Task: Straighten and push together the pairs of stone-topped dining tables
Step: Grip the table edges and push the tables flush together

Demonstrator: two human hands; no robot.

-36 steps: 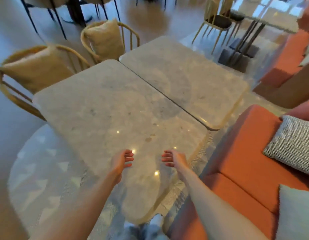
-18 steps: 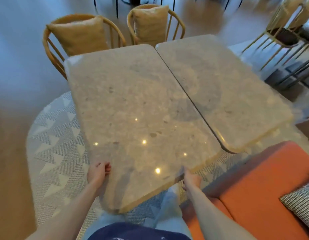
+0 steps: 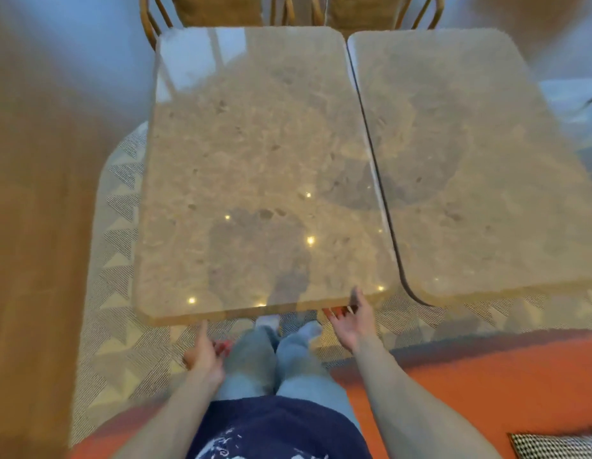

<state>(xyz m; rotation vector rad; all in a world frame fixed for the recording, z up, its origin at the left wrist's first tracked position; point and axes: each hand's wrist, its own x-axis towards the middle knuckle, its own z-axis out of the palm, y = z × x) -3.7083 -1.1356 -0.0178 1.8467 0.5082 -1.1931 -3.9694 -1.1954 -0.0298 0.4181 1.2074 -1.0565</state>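
Now | left table [image 3: 255, 167] at 12 o'clock, right table [image 3: 470, 167] at 1, thin seam between, near ends uneven | our left hand [image 3: 205, 354] loose, holding nothing, below the near edge; right hand [image 3: 352, 321] open, fingers under the edge | we judge: grip both corners evenly, then slide the left table level.
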